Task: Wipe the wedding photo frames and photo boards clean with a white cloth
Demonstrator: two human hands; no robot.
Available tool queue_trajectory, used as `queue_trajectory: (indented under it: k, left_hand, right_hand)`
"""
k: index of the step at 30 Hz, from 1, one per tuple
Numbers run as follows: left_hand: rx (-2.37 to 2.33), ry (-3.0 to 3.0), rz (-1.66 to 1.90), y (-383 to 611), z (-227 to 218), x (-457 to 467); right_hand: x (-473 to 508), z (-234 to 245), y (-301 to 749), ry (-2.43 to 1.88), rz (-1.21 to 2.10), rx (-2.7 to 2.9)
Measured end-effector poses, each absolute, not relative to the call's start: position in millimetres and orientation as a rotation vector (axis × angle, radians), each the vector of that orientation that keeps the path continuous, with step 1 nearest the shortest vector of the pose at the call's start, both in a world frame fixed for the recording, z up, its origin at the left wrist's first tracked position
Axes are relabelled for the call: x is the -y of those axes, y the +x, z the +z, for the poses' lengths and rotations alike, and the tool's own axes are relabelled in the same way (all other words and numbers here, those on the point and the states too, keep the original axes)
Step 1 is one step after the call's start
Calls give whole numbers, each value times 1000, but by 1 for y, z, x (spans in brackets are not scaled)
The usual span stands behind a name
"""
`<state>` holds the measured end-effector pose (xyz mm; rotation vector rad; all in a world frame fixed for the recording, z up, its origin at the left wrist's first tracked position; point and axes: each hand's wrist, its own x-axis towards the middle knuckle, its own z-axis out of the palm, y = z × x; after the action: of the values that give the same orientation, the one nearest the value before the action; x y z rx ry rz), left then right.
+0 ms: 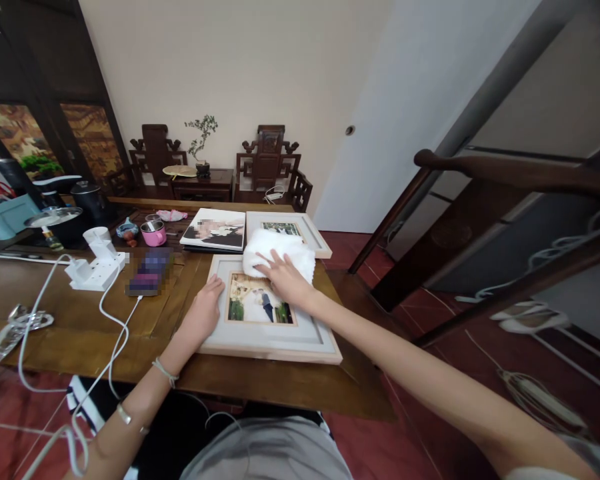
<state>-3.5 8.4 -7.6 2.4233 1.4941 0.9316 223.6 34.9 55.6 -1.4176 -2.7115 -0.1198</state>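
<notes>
A framed photo (260, 337) with a pale wooden border lies flat on the brown wooden table (80, 333) in front of me. My left hand (205, 313) rests on its left edge, fingers curled over the border. My right hand (285, 280) presses flat, fingers stretched out, on a white cloth (280, 250) that lies on the frame's upper part. Behind it lie a second pale frame (310, 233) and a photo book (215, 230).
A white power strip (97, 270) with white cables, a phone (150, 270), a pink cup (153, 233) and kettles (87, 197) stand at the left. Dark carved chairs (267, 163) and a bonsai (203, 143) line the far wall. A dark stair rail (505, 173) rises on the right.
</notes>
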Motion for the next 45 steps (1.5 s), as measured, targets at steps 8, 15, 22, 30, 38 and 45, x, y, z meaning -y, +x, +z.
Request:
queue_trajectory:
  k: [8,15,22,30,38,45]
  left_hand:
    - [-1489,2419,968,-2,-7,-5]
    - [-1557,2379,891,2,4,1]
    - [-1584,2215,831,5,23,12]
    - [-1488,2187,913,3,27,15]
    - [-1544,2066,911,1,32,18]
    - [-1648,1986,826,0,27,13]
  right_hand:
    - [13,64,208,-1314,44,2912]
    - [81,93,207,-1128,558,2953]
    - [20,70,194,-1302,121,2918]
    - [-21,57,160,-1280,-77,2947]
    - [50,84,161,-1124,140,3181]
    - [46,101,185,-911,504,3140]
